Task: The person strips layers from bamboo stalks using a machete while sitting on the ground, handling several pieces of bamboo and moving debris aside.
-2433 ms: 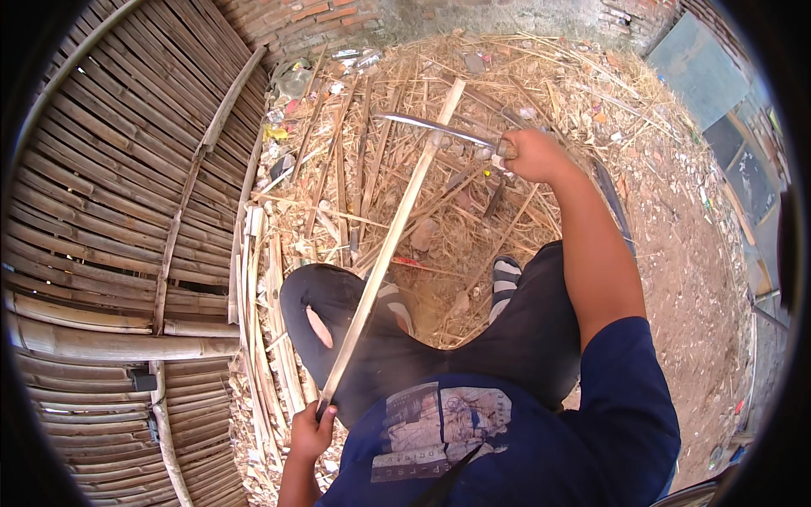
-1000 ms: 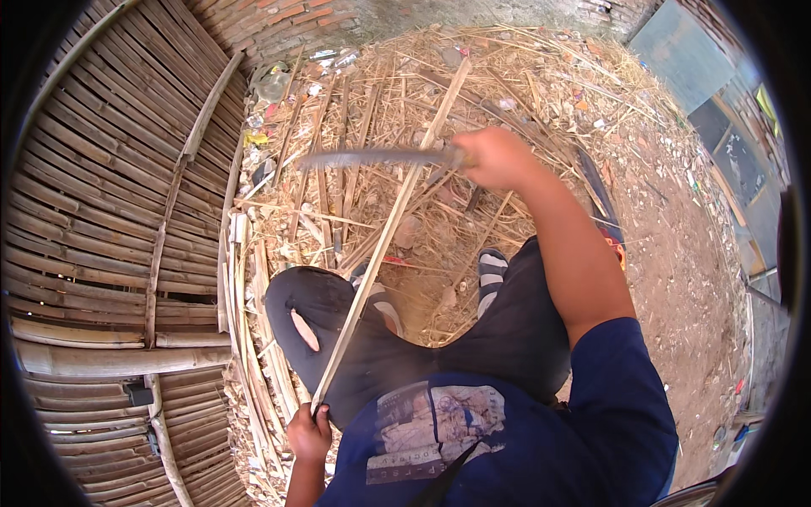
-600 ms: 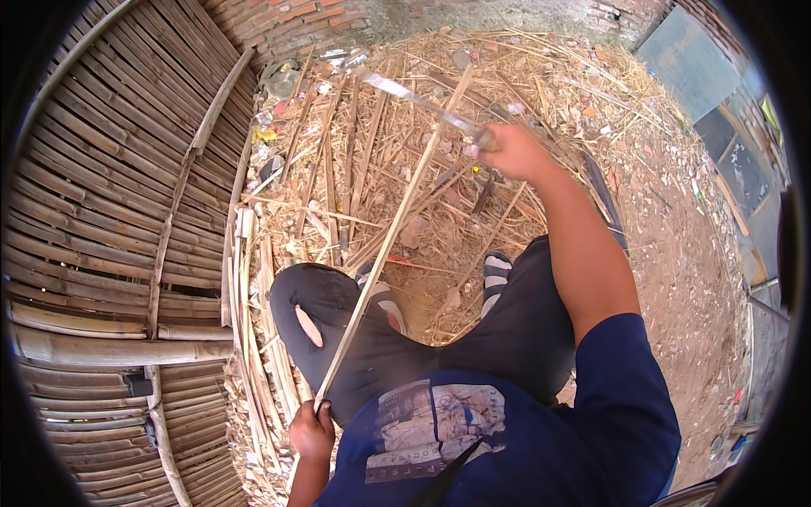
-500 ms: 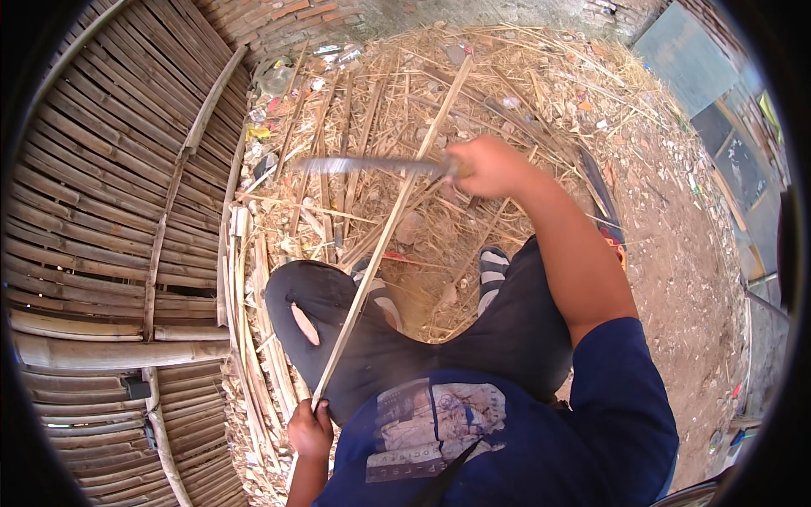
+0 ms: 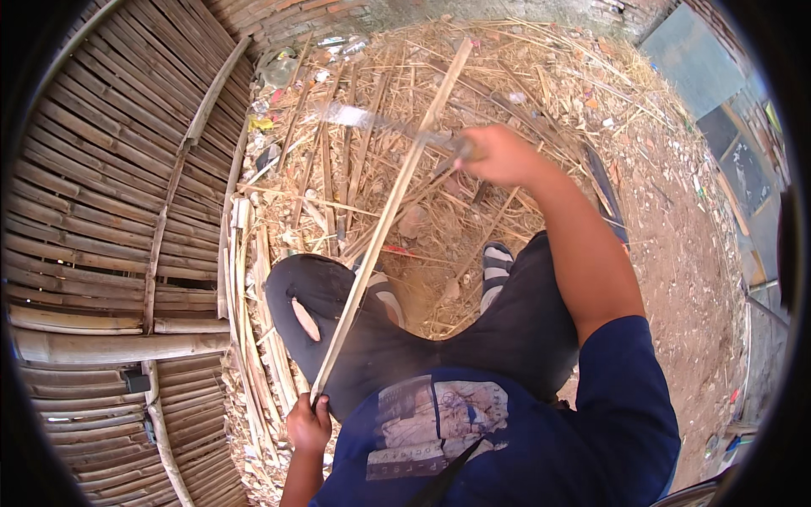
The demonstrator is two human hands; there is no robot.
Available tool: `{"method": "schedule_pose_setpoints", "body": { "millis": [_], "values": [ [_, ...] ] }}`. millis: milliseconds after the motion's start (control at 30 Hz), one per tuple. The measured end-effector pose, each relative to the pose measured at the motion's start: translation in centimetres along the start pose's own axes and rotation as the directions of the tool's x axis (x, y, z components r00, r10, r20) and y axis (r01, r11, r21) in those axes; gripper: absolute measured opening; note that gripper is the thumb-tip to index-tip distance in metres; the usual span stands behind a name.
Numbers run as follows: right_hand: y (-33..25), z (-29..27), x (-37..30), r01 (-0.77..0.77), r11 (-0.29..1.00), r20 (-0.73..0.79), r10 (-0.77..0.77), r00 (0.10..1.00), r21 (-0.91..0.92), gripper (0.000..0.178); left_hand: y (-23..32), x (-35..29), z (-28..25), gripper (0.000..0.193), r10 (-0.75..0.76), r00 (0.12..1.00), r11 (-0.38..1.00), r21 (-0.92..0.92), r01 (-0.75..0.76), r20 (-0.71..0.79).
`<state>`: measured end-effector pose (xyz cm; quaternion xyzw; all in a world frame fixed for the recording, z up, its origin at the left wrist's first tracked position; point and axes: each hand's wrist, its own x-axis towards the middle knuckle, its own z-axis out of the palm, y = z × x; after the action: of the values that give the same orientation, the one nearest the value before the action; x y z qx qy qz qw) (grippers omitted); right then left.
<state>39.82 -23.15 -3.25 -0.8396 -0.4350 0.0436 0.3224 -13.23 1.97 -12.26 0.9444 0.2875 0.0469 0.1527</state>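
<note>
My left hand is closed round the near end of a long, pale bamboo strip. The strip slants up and to the right across my thigh, its far end raised ahead of me. In my right hand is the handle of a machete, fingers wrapped round it. Its blade points left and crosses the strip's upper part; it is smeared by motion, and I cannot tell whether it touches the strip.
A slatted bamboo wall stands at my left, with split strips piled along its foot. Straw, shavings and loose bamboo pieces litter the ground ahead. A brick wall closes the far side, and grey panels lean at the far right.
My right hand has shifted slightly up and right with the machete, and the blade's tip has risen. The strip has turned a little, its face looking wider. My left hand has stayed put.
</note>
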Motion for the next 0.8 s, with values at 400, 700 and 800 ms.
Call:
{"method": "schedule_pose_setpoints", "body": {
  "millis": [400,700,800],
  "values": [
    [3.4,-2.6,0.5,-0.34,0.94,-0.167,0.328,0.93,-0.045,0.032,-0.2,0.4,-0.8,0.034,0.031,0.999,1.0,-0.004,-0.031,0.022],
    [-5.1,2.2,-0.6,0.257,0.937,0.335,-0.169,0.927,-0.238,0.026,1.0,0.7,-1.8,0.031,0.019,0.999,0.999,-0.036,-0.018,0.045],
    [1.2,0.9,0.2,0.011,0.998,0.163,-0.001,0.987,-0.059,0.029,0.2,0.5,-1.6,0.032,0.002,0.998,1.0,-0.021,-0.001,0.061]
  ]
}}
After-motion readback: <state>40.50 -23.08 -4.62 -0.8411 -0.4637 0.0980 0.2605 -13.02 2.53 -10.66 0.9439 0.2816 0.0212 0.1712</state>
